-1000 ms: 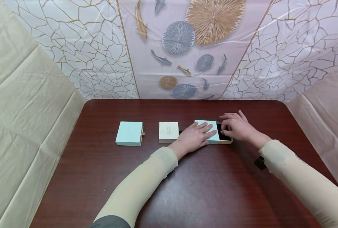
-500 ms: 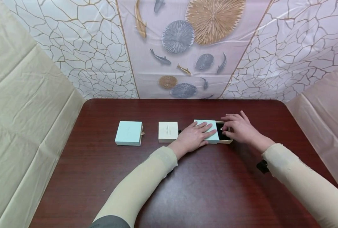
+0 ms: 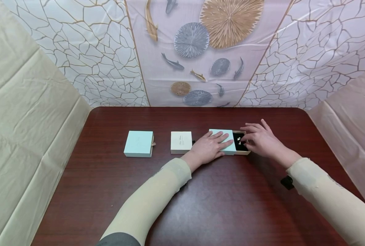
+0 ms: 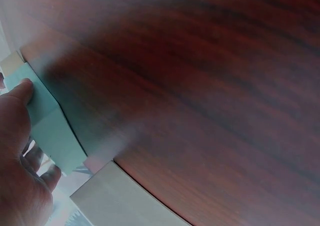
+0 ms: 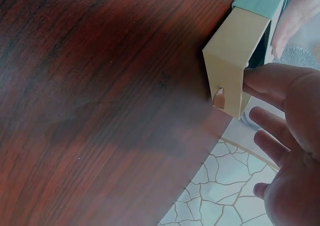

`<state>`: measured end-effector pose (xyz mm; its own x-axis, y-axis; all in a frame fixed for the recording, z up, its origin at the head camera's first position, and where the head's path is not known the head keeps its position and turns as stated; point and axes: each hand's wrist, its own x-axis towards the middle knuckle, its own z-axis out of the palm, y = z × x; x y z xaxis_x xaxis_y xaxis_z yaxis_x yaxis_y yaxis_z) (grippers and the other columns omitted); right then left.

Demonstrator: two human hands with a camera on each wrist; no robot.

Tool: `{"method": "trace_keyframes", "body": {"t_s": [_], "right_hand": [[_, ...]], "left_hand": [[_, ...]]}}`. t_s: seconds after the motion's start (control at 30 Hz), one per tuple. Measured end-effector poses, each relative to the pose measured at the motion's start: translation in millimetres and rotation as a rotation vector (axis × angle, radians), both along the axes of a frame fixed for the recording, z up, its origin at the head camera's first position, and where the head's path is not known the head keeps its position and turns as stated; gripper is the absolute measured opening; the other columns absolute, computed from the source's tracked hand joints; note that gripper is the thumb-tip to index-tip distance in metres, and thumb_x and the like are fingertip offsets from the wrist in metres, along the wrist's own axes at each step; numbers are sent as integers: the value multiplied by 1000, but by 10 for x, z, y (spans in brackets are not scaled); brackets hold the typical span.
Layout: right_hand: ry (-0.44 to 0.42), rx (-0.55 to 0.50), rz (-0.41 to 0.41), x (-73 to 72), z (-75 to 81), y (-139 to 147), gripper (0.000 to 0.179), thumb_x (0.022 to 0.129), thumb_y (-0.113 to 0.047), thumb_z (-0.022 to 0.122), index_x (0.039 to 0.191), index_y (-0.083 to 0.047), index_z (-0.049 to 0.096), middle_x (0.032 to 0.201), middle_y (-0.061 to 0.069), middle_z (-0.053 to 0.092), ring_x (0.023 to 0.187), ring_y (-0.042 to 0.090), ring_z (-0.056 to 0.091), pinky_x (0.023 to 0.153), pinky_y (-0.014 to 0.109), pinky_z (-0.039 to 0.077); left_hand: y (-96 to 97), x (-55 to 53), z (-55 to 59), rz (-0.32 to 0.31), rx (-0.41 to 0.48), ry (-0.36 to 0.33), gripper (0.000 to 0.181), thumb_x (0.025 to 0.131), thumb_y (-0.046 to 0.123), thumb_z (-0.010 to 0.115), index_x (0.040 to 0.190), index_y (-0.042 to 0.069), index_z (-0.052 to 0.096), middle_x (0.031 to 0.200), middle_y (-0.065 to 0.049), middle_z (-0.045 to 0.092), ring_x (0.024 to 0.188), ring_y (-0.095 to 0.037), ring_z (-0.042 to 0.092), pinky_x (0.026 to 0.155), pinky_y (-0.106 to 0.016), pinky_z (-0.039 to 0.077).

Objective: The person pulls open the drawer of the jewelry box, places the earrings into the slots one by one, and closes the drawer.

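My left hand (image 3: 206, 149) rests on the pale blue sleeve of a drawer-style jewellery box (image 3: 230, 150), fingers spread over its top and the thumb at the near side. To the right, the cream drawer (image 3: 242, 153) is pulled partway out, with a black lining. Small shiny pieces of jewellery (image 3: 239, 139), which look like earrings, lie on that lining. My right hand (image 3: 261, 141) hovers at the drawer's right end, thumb and forefinger dipping over its edge, other fingers raised. The right wrist view shows a small ribbon pull tab (image 5: 219, 98) on the drawer's end.
A cream box (image 3: 181, 140) with dark print stands left of my left hand, a dark tab at its right side. Farther left is another pale blue box (image 3: 138, 143) with a ribbon tab. All stand on the dark red wooden table (image 3: 201, 205), before a patterned curtain (image 3: 108, 61).
My right hand has drawn slightly right and its fingers have loosened, so the jewellery on the black lining shows more plainly. The left hand has stayed on the sleeve.
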<state>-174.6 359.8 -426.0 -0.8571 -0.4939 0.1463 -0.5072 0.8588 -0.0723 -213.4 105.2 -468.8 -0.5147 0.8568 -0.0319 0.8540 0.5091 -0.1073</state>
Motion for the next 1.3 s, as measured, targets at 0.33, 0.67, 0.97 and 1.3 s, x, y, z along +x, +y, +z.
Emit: {"method": "trace_keyframes", "body": {"t_s": [0.33,0.67,0.97,1.3], "right_hand": [[-33,6,-1,43,17,-15,27,86,-2,81,112,-7,84,140,22,67,141,45,50,120,78,19],[-2,-24,13,82,-31,23,24,86,-3,81,109,-8,84,139,21,68,139,45,50,121,77,20],[-4,-26,14,56,-41,26,19,87,-6,80,106,-8,84,140,22,66,141,45,48,122,76,17],[23,-69,-9,68,-10,78,16,86,-7,82,102,-8,83,138,24,67,139,46,49,123,77,15]], "left_hand": [[-3,3,2,-3,0,8,62,114,50,46,171,34,28,176,4,28,162,-17,26,129,-45,30],[-5,-8,-10,-3,4,14,62,114,50,46,171,35,28,176,5,28,162,-16,26,129,-45,30],[-23,-12,-10,0,19,-3,61,114,49,46,171,34,28,176,5,28,162,-16,26,130,-45,29],[-16,-14,-9,-3,12,3,62,114,49,46,171,34,28,176,4,28,162,-16,26,129,-45,30]]}}
